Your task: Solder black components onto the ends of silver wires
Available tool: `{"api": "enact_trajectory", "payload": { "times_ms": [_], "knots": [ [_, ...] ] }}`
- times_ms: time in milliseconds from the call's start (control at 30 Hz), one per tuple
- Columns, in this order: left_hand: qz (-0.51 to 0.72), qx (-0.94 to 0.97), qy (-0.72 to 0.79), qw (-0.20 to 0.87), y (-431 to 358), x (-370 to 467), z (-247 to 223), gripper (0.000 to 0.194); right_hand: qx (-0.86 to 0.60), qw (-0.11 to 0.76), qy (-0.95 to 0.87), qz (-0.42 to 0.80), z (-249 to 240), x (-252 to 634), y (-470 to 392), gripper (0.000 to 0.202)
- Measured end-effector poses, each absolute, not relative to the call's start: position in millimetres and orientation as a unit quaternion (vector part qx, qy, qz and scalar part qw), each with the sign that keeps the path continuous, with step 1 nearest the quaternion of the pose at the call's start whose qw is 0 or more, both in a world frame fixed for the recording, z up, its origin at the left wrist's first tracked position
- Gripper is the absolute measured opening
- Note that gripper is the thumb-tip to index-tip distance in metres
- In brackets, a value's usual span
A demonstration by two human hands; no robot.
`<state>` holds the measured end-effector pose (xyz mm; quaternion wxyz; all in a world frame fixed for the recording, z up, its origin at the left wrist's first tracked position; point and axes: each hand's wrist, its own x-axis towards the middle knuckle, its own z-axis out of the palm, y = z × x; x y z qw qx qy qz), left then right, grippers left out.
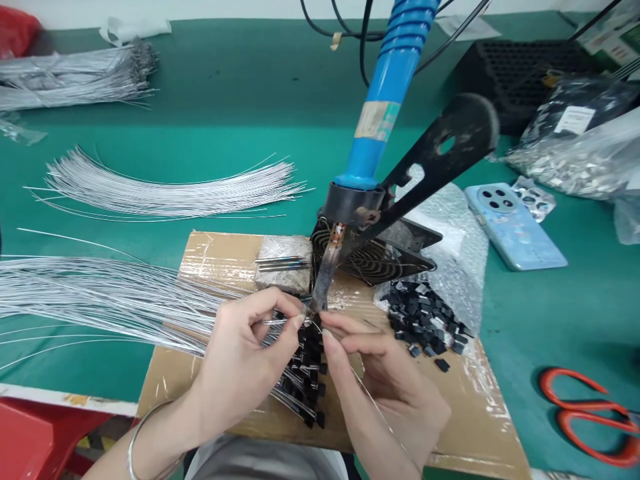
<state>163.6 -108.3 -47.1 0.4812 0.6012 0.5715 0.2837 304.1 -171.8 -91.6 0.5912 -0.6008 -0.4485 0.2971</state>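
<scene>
Left hand (245, 360) pinched thumb to forefinger on a thin silver wire (277, 322), grip closed tight; a bangle (137, 440) at the wrist, forearm cut off by the lower edge. Right hand (385, 380) also pinched near the same spot, fingertips meeting just under the iron tip; whatever sits between them too small to make out, perhaps a wire end or a small black part. Blue-handled soldering iron (385, 100) fixed on a black bracket (440, 157), leaning down from above, handle top cut off by the upper edge, darkened tip (325, 277) ending right between the two hands. Below the fingers, a fan of wires tipped with black pieces (307, 380), partly hidden behind the left hand. More long wires (100, 293) sweeping off past the left edge. All of it over a taped cardboard sheet (480, 413) on the green desk (225, 120). Behind the tip, a grey block (285, 263) and a black fan grille (370, 260), half covered by the bracket. To the right, loose black components (425, 323) on bubble wrap, a light-blue phone (515, 227) face down, red-handled scissors (590, 420) clipped by the right edge. Farther back, another curved wire bundle (170, 193), bagged wires (70, 77) blurred at top left, plastic bags of parts (575, 157) at top right, contents unclear.
</scene>
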Motion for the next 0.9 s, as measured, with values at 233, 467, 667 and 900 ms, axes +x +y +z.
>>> {"api": "enact_trajectory", "payload": {
  "times_ms": [233, 467, 667, 900],
  "knots": [
    [0.276, 0.602, 0.576, 0.479, -106.6, 164.0, -45.2, 0.014, -0.602, 0.584, -0.458, 0.294, -92.0, 303.5, -171.7, 0.012],
    [0.27, 0.61, 0.575, 0.473, -108.2, 165.6, -44.2, 0.015, -0.605, 0.588, -0.461, 0.275, -92.1, 301.0, -171.9, 0.012],
    [0.28, 0.614, 0.574, 0.464, -108.9, 166.3, -41.0, 0.016, -0.604, 0.589, -0.472, 0.256, -91.6, 300.3, -172.5, 0.013],
    [0.277, 0.625, 0.573, 0.453, -109.9, 165.3, -42.8, 0.017, -0.601, 0.577, -0.497, 0.243, -92.3, 301.5, -171.7, 0.014]
  ]
}}
